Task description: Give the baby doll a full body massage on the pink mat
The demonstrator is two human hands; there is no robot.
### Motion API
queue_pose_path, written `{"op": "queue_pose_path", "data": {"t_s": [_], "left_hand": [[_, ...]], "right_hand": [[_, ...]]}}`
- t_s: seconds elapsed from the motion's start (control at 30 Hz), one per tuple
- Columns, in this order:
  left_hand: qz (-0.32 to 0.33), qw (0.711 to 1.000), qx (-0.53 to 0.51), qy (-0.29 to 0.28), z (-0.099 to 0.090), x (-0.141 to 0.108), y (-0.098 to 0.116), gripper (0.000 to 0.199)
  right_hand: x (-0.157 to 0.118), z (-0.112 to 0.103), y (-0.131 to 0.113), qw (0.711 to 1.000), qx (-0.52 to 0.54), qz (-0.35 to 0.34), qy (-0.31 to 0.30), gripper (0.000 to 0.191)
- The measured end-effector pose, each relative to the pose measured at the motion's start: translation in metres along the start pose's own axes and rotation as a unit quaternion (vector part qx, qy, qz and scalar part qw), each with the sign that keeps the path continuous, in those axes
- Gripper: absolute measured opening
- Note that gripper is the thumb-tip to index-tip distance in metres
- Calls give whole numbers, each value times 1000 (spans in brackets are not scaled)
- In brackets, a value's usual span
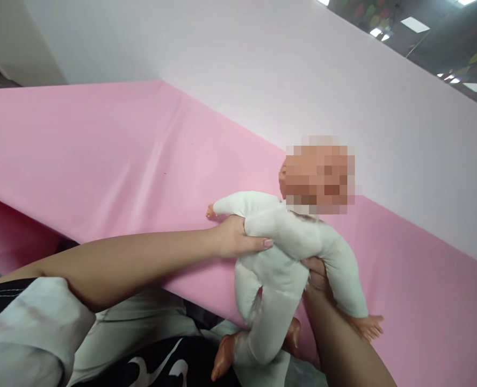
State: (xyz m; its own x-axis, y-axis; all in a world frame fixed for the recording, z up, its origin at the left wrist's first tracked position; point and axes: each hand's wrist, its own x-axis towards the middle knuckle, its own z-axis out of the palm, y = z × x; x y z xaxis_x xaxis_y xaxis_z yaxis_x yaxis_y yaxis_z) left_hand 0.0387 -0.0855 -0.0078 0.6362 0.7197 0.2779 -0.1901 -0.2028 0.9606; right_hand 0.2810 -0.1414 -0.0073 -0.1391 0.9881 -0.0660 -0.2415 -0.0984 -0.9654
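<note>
Over the near edge of the pink surface [113, 161], a doll [279, 252] hangs in both hands, clear of the cloth.

- Doll: soft white body suit, plastic hands and feet bare. Head far and right, legs dangling near, over the lap. One arm sticks out left, the other trails down to the right. Body tilted, not lying flat.
- Left hand [236, 239]: comes in from the left, forearm stretched across the surface edge. Grip closed on the doll's flank under its left-pointing arm, thumb laid across the chest cloth. The thumb on top looks placed to stop the torso rolling.
- Right hand [317, 274]: comes up from below, mostly hidden behind the torso. Fingers press the doll's back and side near the waist; how tightly they curl I cannot tell, though the hand bears on the doll. It seems to carry the weight from beneath.
- Holding at two opposite sides likely keeps the limp body steady, since the legs sag freely.
- Surface: smooth pink sheet with light creases, running far and right along a white wall [303, 80].
- Near left: white sleeve [29, 328], black-and-white patterned clothing below.
</note>
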Motion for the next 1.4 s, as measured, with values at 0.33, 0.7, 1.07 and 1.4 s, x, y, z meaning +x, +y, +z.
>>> {"op": "queue_pose_path", "data": {"t_s": [0.33,0.7,1.07,1.4], "left_hand": [[-100,993,46,50,-14,13,-7,58],[-196,961,190,55,-38,27,-11,60],[-129,827,542,72,-43,28,5,47],[-55,903,420,-68,-43,19,15,31]], "right_hand": [[21,-4,4,999,23,22,-42,65],[38,-18,14,999,-48,12,-8,55],[34,-27,-6,813,-552,-63,175,47],[30,-32,-4,910,-391,-126,-47,42]]}}
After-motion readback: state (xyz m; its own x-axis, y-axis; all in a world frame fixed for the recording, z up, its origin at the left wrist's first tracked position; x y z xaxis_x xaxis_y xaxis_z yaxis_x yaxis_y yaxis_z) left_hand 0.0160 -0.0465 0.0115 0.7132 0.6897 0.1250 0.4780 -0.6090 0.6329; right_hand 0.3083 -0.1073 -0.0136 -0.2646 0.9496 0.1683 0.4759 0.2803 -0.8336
